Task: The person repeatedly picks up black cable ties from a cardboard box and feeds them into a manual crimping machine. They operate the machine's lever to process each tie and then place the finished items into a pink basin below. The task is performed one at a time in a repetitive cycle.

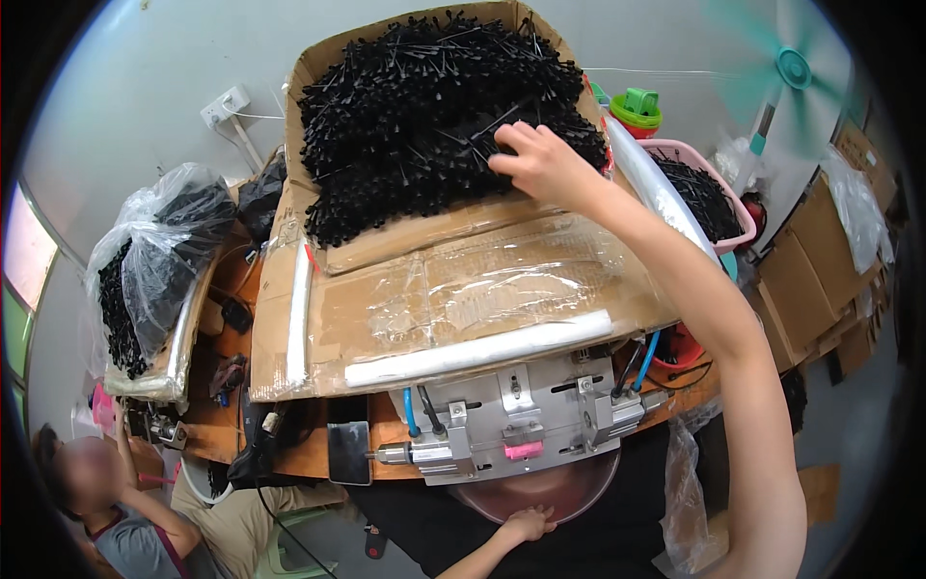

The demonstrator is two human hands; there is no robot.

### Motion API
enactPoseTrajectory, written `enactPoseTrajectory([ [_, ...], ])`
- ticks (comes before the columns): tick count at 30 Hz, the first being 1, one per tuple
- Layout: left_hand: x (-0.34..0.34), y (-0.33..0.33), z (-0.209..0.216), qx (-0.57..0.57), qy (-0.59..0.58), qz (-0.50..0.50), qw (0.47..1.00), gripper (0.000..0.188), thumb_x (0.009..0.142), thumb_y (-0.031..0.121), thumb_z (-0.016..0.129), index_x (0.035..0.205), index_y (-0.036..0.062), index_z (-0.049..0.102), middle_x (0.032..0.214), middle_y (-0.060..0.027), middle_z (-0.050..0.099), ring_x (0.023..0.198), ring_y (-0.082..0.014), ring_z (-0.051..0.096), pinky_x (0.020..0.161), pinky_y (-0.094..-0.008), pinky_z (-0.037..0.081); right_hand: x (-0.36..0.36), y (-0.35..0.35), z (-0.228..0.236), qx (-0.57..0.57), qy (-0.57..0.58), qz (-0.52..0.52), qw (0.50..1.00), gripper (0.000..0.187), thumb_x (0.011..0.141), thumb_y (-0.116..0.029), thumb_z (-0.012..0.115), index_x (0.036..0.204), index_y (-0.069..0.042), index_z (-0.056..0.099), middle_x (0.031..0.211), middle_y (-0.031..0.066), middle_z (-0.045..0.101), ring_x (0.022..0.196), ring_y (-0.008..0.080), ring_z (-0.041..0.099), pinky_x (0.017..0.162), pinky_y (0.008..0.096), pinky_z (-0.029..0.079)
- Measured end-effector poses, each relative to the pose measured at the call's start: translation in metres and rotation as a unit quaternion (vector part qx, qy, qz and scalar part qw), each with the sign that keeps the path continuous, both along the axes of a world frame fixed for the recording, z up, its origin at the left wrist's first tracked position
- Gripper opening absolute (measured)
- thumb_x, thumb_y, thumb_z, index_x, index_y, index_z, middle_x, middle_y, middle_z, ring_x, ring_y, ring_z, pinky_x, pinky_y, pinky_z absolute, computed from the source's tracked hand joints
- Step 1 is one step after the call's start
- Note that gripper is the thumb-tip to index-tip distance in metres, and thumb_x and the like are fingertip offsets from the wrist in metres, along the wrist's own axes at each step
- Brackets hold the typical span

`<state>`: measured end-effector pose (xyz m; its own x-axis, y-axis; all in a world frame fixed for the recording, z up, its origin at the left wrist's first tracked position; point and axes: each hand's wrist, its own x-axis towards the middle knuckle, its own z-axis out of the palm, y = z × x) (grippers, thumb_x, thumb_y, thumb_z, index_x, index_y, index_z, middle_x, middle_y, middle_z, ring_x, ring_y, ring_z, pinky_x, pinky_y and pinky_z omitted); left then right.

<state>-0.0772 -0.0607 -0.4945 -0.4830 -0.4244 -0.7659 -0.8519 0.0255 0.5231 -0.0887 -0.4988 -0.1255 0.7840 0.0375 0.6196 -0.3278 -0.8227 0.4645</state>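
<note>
Take the cardboard box (328, 58) as your landmark: the ties (424, 116) lie in it, your right hand (542, 162) rests on them, the basket (738, 217) sits right, the bag (154, 261) left, the machine (516, 420) and your left hand (529, 524) before it.

Right hand (540, 162): fingers buried among the black plastic pieces (424, 116) in the cardboard box (405, 236); whether they grip any cannot be told. Left hand (526, 526): fingers curl over the rim of a pink bowl (579, 487), mostly hidden beneath the metal machine (521, 420). Single pieces too small to identify. Fan (786, 72) blades blurred. Seated person (116, 511) cut off by the lower edge.
</note>
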Motion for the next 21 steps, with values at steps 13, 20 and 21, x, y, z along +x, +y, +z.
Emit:
enactPoseTrajectory([
  [13, 0.009, 0.007, -0.004, 0.016, 0.002, -0.006, 1.0, 0.067, 0.1, 0.055, 0.035, 0.153, 0.0148, 0.028, 0.156, -0.0199, 0.027, 0.141, -0.0386, 0.032, 0.114, -0.048, 0.031, -0.014, 0.135, -0.036, 0.193, 0.028, 0.005, 0.981, 0.016, 0.073, -0.01, 0.067, 0.087, -0.004, 0.06, 0.105, 0.0129, 0.051, 0.1, 0.0278, 0.051, 0.076, 0.0377, 0.045],
  [20, 0.039, 0.0, 0.1, -0.079, 0.126, 0.043, 0.988, 0.051, 0.102, 0.04, 0.042, 0.141, 0.0071, 0.046, 0.131, -0.0213, 0.056, 0.118, -0.0389, 0.056, 0.097, -0.0466, 0.048, -0.061, 0.147, -0.006, 0.475, 0.016, 0.091, 0.875, 0.034, 0.078, -0.01, 0.075, 0.11, -0.006, 0.065, 0.121, 0.0191, 0.054, 0.112, 0.0376, 0.054, 0.097, 0.0436, 0.047],
  [21, 0.051, -0.006, 0.138, -0.115, 0.204, 0.07, 0.97, 0.044, 0.101, 0.035, 0.046, 0.134, 0.0062, 0.052, 0.123, -0.0198, 0.06, 0.112, -0.0385, 0.059, 0.093, -0.0456, 0.05, -0.067, 0.147, 0.001, 0.454, -0.019, 0.089, 0.886, 0.025, 0.079, -0.008, 0.073, 0.103, -0.005, 0.067, 0.109, 0.0155, 0.06, 0.101, 0.0346, 0.061, 0.088, 0.0416, 0.05],
])
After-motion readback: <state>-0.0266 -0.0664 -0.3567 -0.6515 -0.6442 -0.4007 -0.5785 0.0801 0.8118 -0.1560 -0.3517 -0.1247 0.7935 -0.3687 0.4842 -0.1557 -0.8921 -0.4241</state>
